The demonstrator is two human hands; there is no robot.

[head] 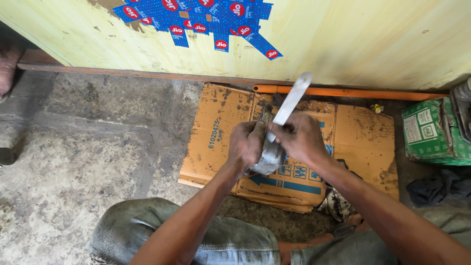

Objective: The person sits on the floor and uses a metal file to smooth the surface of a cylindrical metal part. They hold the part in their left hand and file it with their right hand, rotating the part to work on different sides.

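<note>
My left hand (247,145) grips a grey metal part (269,158), holding it over a flattened cardboard sheet (218,132). My right hand (300,140) is closed on a flat silvery metal tool (292,100), whose blade rises up and away toward the wall. The tool's lower end meets the metal part between my two hands. A dark end of the part (266,114) sticks out above my left hand's fingers. What lies under the fingers is hidden.
A green carton (431,132) stands at the right by the wall, dark cloth (439,189) in front of it. An orange bar (353,92) runs along the foot of the yellow wall (343,34). The concrete floor (88,142) spreads left. My knees are at the bottom.
</note>
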